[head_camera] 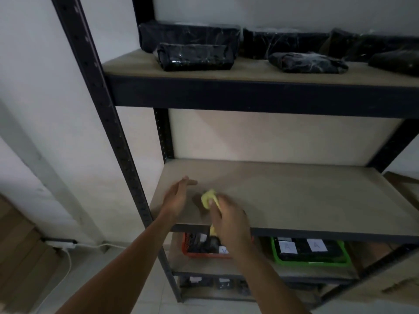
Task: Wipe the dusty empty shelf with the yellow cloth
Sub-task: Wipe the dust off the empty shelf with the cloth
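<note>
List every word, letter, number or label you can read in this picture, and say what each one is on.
"A" on a white label in the green basket.
"A" on a second white label in the same basket.
"A", seen upside down, on a white label in the red basket.
White tags on the lowest shelf: too blurred to read.
Black wrapped packages on the top shelf: no readable text.
Yellow cloth: none.

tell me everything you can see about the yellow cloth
The yellow cloth is small, pale yellow and soft-looking, bunched into a wad. The right hand grips it, covering most of it; one end pokes out ahead of the fingers, another hangs below the hand past the shelf edge. It sits at the front left of the empty shelf, apparently pressed on the board. The open left hand is beside it, not touching.
</note>
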